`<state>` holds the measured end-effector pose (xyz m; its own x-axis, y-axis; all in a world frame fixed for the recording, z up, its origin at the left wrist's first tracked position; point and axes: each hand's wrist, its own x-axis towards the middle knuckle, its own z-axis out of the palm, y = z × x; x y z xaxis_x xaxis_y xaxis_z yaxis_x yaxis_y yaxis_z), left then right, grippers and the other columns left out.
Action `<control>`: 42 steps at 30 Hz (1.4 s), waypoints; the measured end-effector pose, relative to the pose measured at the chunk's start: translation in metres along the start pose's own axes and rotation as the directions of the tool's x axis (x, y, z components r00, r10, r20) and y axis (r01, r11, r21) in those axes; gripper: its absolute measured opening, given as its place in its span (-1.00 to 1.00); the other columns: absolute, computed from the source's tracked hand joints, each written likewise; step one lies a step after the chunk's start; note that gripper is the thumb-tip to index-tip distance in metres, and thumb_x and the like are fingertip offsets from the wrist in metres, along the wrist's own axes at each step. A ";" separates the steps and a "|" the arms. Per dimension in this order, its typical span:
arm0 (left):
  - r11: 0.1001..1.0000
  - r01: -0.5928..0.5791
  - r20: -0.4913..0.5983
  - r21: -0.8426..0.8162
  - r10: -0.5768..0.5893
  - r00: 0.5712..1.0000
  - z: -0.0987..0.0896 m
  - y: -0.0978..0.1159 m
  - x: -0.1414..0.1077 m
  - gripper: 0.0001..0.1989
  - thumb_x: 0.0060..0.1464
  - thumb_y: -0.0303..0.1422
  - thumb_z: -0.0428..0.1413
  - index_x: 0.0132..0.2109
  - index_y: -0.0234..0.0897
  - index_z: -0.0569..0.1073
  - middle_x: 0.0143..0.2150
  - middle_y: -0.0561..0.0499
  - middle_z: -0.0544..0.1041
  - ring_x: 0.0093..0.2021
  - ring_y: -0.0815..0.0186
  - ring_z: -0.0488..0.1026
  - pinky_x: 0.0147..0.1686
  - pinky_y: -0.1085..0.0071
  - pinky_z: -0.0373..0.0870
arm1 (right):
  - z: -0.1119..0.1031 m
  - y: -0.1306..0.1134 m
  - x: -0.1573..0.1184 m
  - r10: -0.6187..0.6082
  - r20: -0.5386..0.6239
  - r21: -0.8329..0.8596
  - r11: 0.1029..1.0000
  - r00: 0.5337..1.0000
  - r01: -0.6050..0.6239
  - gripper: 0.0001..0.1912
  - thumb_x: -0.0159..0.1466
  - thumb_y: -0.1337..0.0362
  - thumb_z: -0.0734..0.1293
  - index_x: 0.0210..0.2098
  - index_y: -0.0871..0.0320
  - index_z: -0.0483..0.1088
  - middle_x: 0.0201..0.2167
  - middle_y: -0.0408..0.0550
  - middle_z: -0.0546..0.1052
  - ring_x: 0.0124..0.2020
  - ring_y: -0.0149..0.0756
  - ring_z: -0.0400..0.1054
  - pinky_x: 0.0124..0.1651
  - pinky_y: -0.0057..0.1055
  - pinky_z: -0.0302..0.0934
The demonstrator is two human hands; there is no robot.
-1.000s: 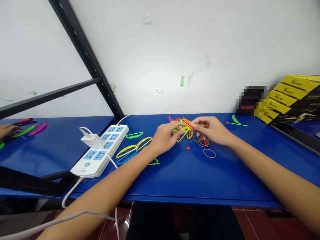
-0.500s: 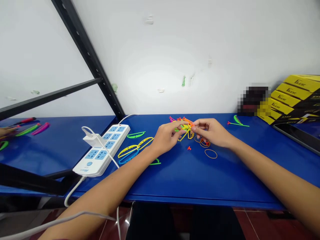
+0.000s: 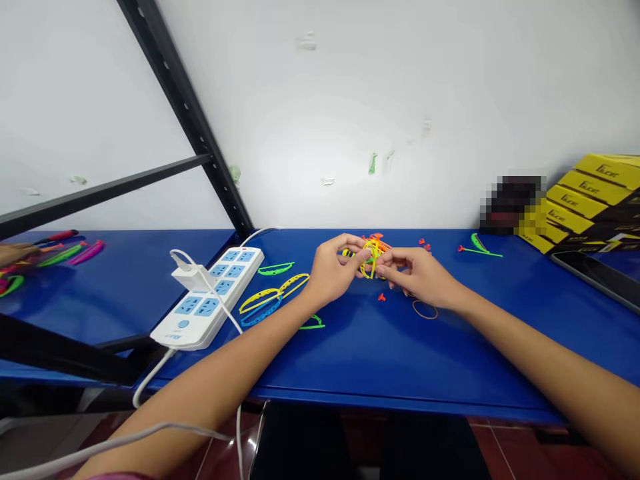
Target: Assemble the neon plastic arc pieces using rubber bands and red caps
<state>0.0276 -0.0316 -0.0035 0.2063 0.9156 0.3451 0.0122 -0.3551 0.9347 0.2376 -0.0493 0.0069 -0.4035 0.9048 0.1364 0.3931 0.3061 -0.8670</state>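
Note:
A small yellow plastic toy bow point(image 3: 369, 269) is upright between my hands above the table. My left hand point(image 3: 334, 268) pinches it from the left with thumb and fingers. From the other side, my right hand point(image 3: 423, 275) has its thumb and fingertips closed at the bow's right edge. Behind the fingers lies a partly hidden pile of orange, yellow and green toy pieces. A red suction-cup tip point(image 3: 382, 297) rests just below the hands, and a tan rubber band point(image 3: 425, 309) lies under my right wrist.
More toy bows, yellow point(image 3: 261, 299), blue point(image 3: 261, 312) and green point(image 3: 276, 269), lie beside a white power strip point(image 3: 207, 300). A green bow with an arrow point(image 3: 480, 250) sits right, near yellow boxes point(image 3: 583, 200) and a phone point(image 3: 597, 277). Another person's hand point(image 3: 17, 254) is far left.
The yellow bow has turned more upright between my fingers. My right hand has shifted slightly down, uncovering small red pieces behind it and hiding the rubber bands under it. The view has moved a little.

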 end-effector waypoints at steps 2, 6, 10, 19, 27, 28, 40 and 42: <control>1.000 0.003 -0.022 -0.017 -0.004 1.000 -0.002 0.003 0.002 -0.56 0.08 -0.06 0.40 -0.13 -0.34 0.53 -0.27 -0.03 0.63 -0.49 0.33 0.61 -0.50 0.44 0.61 | 0.002 -0.002 0.000 0.007 -0.004 -0.010 1.000 1.000 -0.007 -0.60 0.33 -0.10 0.41 -0.29 0.13 0.54 -0.49 -0.09 0.53 -0.52 -0.34 0.34 -0.51 -0.42 0.23; 0.999 -0.025 -0.059 -0.040 0.023 0.998 -0.006 0.007 0.006 -0.54 0.05 -0.02 0.41 -0.18 -0.33 0.53 -0.34 -0.03 0.66 -0.41 0.28 0.65 -0.38 0.42 0.62 | 0.003 -0.006 -0.001 0.050 0.021 0.014 0.999 0.999 -0.050 -0.57 0.33 -0.12 0.41 -0.32 0.15 0.54 -0.48 -0.06 0.54 -0.53 -0.35 0.34 -0.57 -0.45 0.21; 0.996 -0.049 -0.079 -0.068 0.043 0.996 -0.009 0.005 0.008 -0.58 0.05 -0.05 0.42 -0.20 -0.32 0.56 -0.32 -0.07 0.70 -0.27 0.24 0.67 -0.20 0.36 0.61 | 0.006 -0.006 -0.001 0.076 0.074 0.091 0.992 0.994 -0.083 -0.56 0.30 -0.13 0.44 -0.32 0.16 0.54 -0.43 -0.02 0.59 -0.51 -0.34 0.39 -0.60 -0.45 0.23; 0.988 0.035 -0.044 -0.153 -0.042 0.998 -0.008 0.003 0.007 -0.49 -0.03 0.03 0.46 -0.18 -0.31 0.59 -0.26 -0.10 0.72 -0.22 0.19 0.68 -0.15 0.31 0.59 | 0.011 -0.007 0.000 0.080 0.098 0.134 0.987 0.992 -0.093 -0.56 0.29 -0.14 0.45 -0.34 0.14 0.51 -0.53 -0.11 0.53 -0.60 -0.41 0.32 -0.61 -0.48 0.20; 0.976 0.078 0.029 -0.202 -0.074 0.997 -0.007 0.003 0.009 -0.47 -0.11 0.01 0.50 -0.20 -0.32 0.57 -0.27 -0.07 0.71 -0.26 0.25 0.65 -0.15 0.33 0.57 | 0.007 -0.004 0.001 0.072 0.059 0.154 0.985 0.996 -0.081 -0.49 0.28 -0.23 0.44 -0.30 0.14 0.48 -0.51 -0.12 0.52 -0.63 -0.43 0.27 -0.57 -0.44 0.17; 0.976 0.082 0.030 -0.202 -0.078 0.997 -0.008 0.003 0.010 -0.47 -0.12 0.00 0.50 -0.21 -0.32 0.57 -0.29 -0.05 0.71 -0.27 0.27 0.64 -0.16 0.35 0.57 | 0.004 -0.005 0.002 0.076 0.053 0.138 0.987 0.996 -0.083 -0.47 0.28 -0.25 0.43 -0.29 0.14 0.48 -0.49 -0.10 0.54 -0.62 -0.42 0.28 -0.56 -0.43 0.18; 0.994 0.034 -0.079 -0.103 -0.043 0.996 -0.020 0.002 0.022 -0.58 -0.05 -0.12 0.48 -0.23 -0.34 0.58 -0.31 -0.06 0.69 -0.37 0.30 0.62 -0.27 0.39 0.55 | -0.003 -0.031 0.039 -0.197 -0.052 -0.450 0.880 0.979 0.153 -0.53 0.39 -0.05 0.33 -0.51 0.14 0.39 -0.58 -0.13 0.40 -0.51 -0.35 0.20 -0.39 -0.34 0.00; 0.995 0.036 -0.088 -0.089 -0.043 0.995 -0.021 -0.001 0.024 -0.63 -0.02 -0.17 0.47 -0.23 -0.35 0.59 -0.31 -0.07 0.69 -0.36 0.30 0.63 -0.25 0.39 0.55 | 0.002 -0.019 0.037 -0.198 -0.084 -0.384 0.911 0.977 0.152 -0.54 0.42 -0.04 0.28 -0.44 0.16 0.43 -0.54 -0.11 0.46 -0.49 -0.33 0.24 -0.37 -0.35 0.05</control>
<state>0.0123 -0.0057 0.0056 0.1191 0.9432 0.3103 -0.0674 -0.3041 0.9503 0.2131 -0.0221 0.0278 -0.4024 0.8479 0.3452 0.6143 0.5296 -0.5850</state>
